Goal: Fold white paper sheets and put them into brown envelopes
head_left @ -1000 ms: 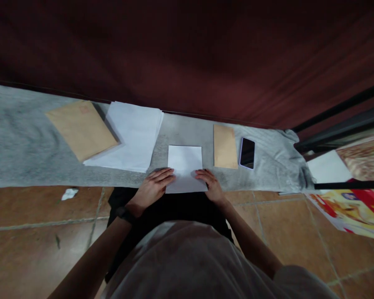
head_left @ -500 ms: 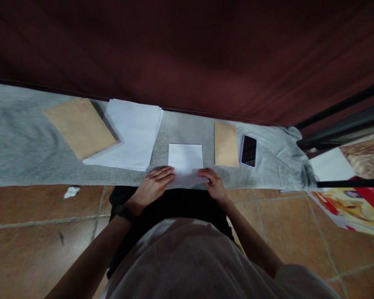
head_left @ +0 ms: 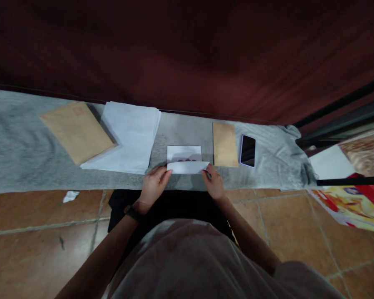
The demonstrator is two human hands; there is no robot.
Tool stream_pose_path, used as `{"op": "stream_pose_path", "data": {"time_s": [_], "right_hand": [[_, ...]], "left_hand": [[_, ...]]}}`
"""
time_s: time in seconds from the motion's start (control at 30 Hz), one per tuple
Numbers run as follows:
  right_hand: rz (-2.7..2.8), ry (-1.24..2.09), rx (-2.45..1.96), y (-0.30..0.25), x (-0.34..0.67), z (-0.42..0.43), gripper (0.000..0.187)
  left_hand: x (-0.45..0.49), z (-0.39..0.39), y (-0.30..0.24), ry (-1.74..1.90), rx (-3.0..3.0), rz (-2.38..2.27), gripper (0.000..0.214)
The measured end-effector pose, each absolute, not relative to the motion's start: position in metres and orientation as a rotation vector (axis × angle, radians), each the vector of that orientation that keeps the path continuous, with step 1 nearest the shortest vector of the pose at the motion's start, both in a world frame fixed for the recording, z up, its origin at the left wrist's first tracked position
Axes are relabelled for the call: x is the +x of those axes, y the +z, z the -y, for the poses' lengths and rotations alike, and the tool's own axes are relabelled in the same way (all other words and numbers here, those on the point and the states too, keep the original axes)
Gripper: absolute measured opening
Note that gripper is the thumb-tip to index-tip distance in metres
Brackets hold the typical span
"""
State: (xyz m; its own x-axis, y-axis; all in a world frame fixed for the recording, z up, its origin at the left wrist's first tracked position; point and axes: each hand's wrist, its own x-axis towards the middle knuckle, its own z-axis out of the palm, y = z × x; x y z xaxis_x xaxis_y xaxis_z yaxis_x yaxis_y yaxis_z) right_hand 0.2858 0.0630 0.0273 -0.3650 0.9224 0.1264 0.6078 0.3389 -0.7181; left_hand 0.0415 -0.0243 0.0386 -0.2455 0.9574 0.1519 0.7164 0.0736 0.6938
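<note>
Between my hands is a white sheet of paper (head_left: 183, 153), its near part lifted and folded up over the rest, casting a shadow on it. My left hand (head_left: 154, 186) pinches the left end of the raised flap between thumb and fingers. At the flap's right end my right hand (head_left: 214, 182) grips it the same way. Just right of the paper lies a small brown envelope (head_left: 225, 144). To the left, a stack of white paper sheets (head_left: 134, 137) lies fanned, partly under larger brown envelopes (head_left: 77, 132).
A grey cloth (head_left: 15, 141) covers the narrow surface. A phone (head_left: 247, 150) lies right of the small envelope. A dark red curtain (head_left: 174, 54) hangs behind. Black bars (head_left: 349, 182) and a colourful box (head_left: 355, 205) are at the right. Crumpled white paper (head_left: 70, 196) lies on the tiled floor.
The near part of the sheet, flat under my hands before, is now raised and folded away from me. Both hands have shifted from lying on the paper to pinching the flap's ends.
</note>
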Motion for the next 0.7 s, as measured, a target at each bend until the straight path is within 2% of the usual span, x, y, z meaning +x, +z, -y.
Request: {"op": "stream_pose_path", "data": {"time_s": [0.23, 0.57, 0.7], "right_hand": [[2.020, 0.718, -1.499, 0.037, 0.269, -0.068, 0.054], [2.121, 0.542, -1.486, 0.042, 0.264, -0.068, 0.051], [2.207, 0.359, -1.415, 0.045, 0.265, -0.065, 0.051]], "left_hand": [[0.049, 0.004, 0.041, 0.970, 1.386, -2.170, 0.030], [0.043, -0.018, 0.051, 0.747, 1.350, -2.180, 0.024], [0.042, -0.018, 0.050, 0.710, 1.371, -2.184, 0.024]]}}
